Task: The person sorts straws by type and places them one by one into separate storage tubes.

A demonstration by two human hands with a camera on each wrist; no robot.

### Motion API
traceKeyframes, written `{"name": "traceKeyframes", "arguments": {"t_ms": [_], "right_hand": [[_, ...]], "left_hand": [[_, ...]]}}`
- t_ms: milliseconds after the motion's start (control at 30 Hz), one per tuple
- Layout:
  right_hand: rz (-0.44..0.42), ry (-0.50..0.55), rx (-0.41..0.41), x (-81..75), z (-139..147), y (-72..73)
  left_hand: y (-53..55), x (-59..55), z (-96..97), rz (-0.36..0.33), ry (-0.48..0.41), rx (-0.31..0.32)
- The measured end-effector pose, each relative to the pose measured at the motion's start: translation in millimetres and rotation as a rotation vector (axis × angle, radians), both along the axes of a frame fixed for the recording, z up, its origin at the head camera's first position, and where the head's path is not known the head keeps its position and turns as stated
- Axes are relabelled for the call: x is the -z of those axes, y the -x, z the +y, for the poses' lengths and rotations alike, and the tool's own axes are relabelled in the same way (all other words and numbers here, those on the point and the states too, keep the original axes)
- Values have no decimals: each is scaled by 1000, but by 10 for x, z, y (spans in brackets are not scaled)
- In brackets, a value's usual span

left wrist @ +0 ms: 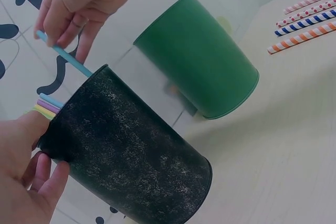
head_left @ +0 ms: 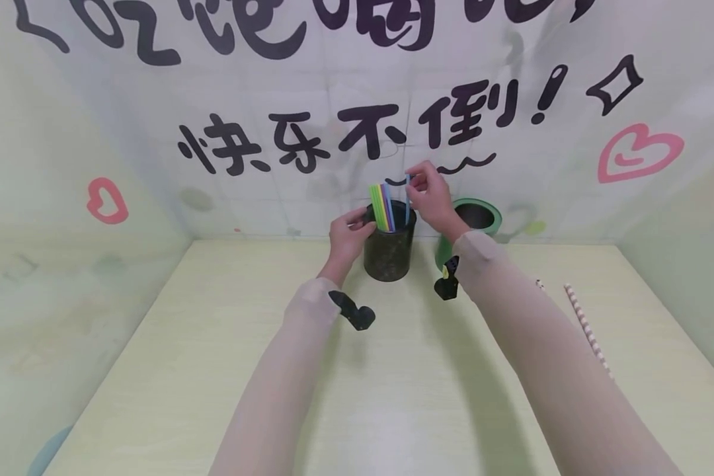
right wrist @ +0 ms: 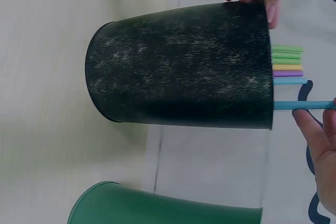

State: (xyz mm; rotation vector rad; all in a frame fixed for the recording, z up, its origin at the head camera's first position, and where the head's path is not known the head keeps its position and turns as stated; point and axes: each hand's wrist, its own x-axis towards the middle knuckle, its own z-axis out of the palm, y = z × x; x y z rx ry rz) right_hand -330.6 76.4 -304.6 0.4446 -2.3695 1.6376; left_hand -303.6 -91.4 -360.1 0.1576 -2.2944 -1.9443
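Observation:
A black cup (head_left: 388,254) with a worn, speckled side stands upright on the table. Several straws (head_left: 381,208) in green, yellow, purple and blue lean together in it and rise above its rim. My left hand (head_left: 348,237) grips the cup at its left rim, thumb and fingers on the edge. Over the cup's right side, my right hand (head_left: 431,198) pinches a blue straw (right wrist: 302,105) near its upper end. The lower part of that straw is inside the cup, hidden by its wall in both wrist views.
Just right of the black cup stands a green cup (left wrist: 199,61), partly behind my right wrist in the head view. Striped and dotted paper straws (left wrist: 304,36) lie on the table at the right. A printed wall sheet (head_left: 303,198) hangs directly behind the cups.

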Motion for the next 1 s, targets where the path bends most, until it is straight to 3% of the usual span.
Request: {"name": "traceKeyframes", "arguments": {"t_ms": [133,533,1000], "right_hand": [[-3,-43,-2,72,-21,29],[-130,-33,-10,139,-9,96],[-180,-48,8,94,-93,172]], "left_hand": [[-1,13,-10,0,-3,-5],[-4,15,7,24,-5,-5],[-7,-2,1,-4,-19,1]]}}
